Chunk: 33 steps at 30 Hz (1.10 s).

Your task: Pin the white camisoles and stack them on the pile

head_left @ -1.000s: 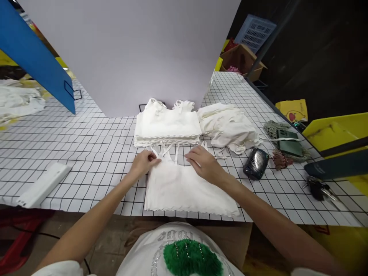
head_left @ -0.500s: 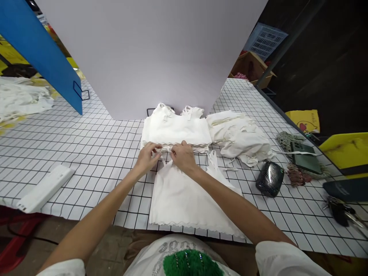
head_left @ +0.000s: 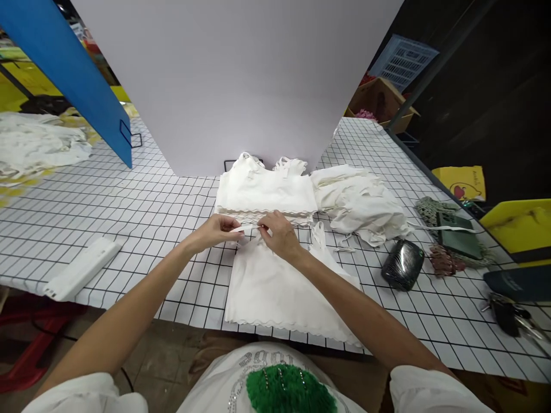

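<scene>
In the grip of the left hand and right hand, pinching a narrow white strap from both ends, held roughly level around mid-frame. Got a white garment lying flat on the grid-patterned counter, lower center, partly covered by the right forearm. Just above, showing a pretty neat stack of white tops, with a rumpled fabric pile just beside on the right. Also spotting a shiny black bundle farther right.
</scene>
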Each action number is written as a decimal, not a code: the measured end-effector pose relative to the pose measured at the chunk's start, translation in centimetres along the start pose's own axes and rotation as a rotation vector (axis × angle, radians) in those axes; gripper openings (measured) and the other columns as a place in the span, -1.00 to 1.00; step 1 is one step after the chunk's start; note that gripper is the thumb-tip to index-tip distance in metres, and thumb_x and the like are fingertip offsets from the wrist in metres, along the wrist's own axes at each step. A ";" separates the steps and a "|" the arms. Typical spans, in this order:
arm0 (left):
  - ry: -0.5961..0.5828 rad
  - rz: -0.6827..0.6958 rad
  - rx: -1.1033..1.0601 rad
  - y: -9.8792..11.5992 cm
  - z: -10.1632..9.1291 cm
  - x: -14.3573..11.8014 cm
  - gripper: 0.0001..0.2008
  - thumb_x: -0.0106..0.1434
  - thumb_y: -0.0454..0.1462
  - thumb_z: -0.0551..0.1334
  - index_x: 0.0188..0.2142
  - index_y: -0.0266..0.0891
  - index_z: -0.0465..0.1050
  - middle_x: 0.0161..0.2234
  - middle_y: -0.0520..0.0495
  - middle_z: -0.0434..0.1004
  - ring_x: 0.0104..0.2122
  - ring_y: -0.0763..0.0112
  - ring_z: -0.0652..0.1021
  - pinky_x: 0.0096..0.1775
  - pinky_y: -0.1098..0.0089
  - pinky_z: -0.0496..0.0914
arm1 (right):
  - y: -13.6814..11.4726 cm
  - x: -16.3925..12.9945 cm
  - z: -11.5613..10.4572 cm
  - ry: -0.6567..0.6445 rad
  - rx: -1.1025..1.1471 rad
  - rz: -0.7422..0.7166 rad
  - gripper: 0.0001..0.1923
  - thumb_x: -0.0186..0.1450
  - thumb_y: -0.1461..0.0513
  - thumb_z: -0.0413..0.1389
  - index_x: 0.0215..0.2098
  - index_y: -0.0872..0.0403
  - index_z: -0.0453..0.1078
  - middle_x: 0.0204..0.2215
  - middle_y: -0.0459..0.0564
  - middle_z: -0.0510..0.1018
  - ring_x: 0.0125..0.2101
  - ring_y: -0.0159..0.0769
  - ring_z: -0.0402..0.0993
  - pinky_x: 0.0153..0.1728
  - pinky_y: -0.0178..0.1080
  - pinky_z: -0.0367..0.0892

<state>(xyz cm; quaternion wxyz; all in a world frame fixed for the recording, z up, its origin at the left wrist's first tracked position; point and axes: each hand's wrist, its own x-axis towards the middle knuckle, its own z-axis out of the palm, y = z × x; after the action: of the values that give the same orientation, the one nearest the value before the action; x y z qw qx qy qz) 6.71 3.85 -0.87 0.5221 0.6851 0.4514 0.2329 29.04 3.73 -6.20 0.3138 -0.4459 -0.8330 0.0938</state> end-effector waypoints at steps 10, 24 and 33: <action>0.027 -0.211 -0.219 1.7 -2.3 -5.8 -0.68 0.14 -0.03 0.43 -0.43 -0.26 0.58 -0.53 -0.02 0.46 -0.58 0.53 0.42 -0.52 0.46 0.44 | 1.0 0.3 -0.2 0.072 0.073 -0.062 -0.74 0.35 0.39 -0.04 -0.30 0.09 0.48 -0.40 0.07 0.52 -0.29 -0.14 0.33 -0.20 -0.09 0.30; 0.106 -0.150 -0.306 2.6 2.3 -5.5 -0.62 0.08 0.03 0.44 -0.40 -0.27 0.63 -0.48 -0.07 0.56 -0.54 0.51 0.46 -0.45 0.43 0.49 | -5.7 0.2 -3.7 -0.235 0.783 0.087 -0.73 0.32 0.06 0.21 -0.12 0.03 0.59 -0.20 0.01 0.66 -0.18 -0.24 0.55 -0.14 -0.18 0.41; 0.114 -0.108 -0.325 3.0 4.1 -4.3 -0.58 0.09 0.06 0.42 -0.44 -0.29 0.57 -0.48 -0.03 0.54 -0.56 0.54 0.43 -0.45 0.44 0.41 | -4.6 -1.0 -4.8 -0.097 0.800 0.172 -0.83 0.25 0.13 0.27 -0.26 0.05 0.61 -0.32 -0.01 0.66 -0.28 -0.26 0.57 -0.24 -0.22 0.45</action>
<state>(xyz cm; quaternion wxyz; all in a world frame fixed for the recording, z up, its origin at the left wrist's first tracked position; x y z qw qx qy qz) 9.01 -2.12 1.13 0.6110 0.5523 0.4728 0.3131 29.20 -0.40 -0.85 0.4135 -0.3520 -0.7044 0.4571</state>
